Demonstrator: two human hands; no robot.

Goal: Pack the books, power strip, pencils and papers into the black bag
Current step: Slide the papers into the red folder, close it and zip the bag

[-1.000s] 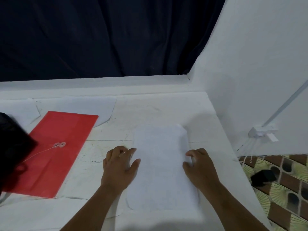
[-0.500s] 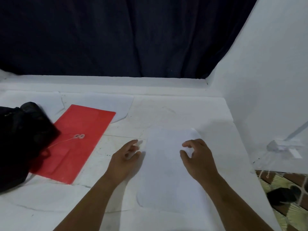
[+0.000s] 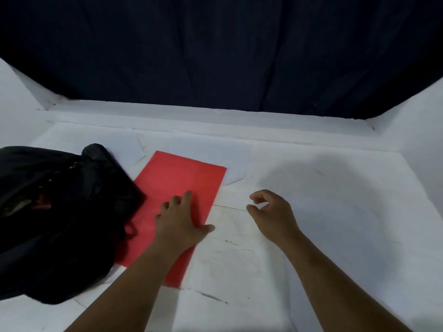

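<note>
Head view: left hand (image 3: 178, 226) flat on red envelope (image 3: 177, 188), right hand (image 3: 271, 212) loosely curled, empty; papers step likely, next sliding envelope toward black bag (image 3: 60, 212).

Item count, as seen from beside the table:

- One soft black fabric bag (image 3: 60, 216), at the left edge of the frame.
- One flat red rectangular envelope (image 3: 182, 180), centre-left, with one thin string across its face.
- Two bare hands: one left hand (image 3: 178, 224) at centre, one right hand (image 3: 272, 212) just right of centre.
- One white table top (image 3: 335, 236), filling the lower frame.
- One dark blue cloth backdrop (image 3: 215, 49), across the top.
- White paper sheets lie near the envelope's upper end; their number cannot be made out.
</note>
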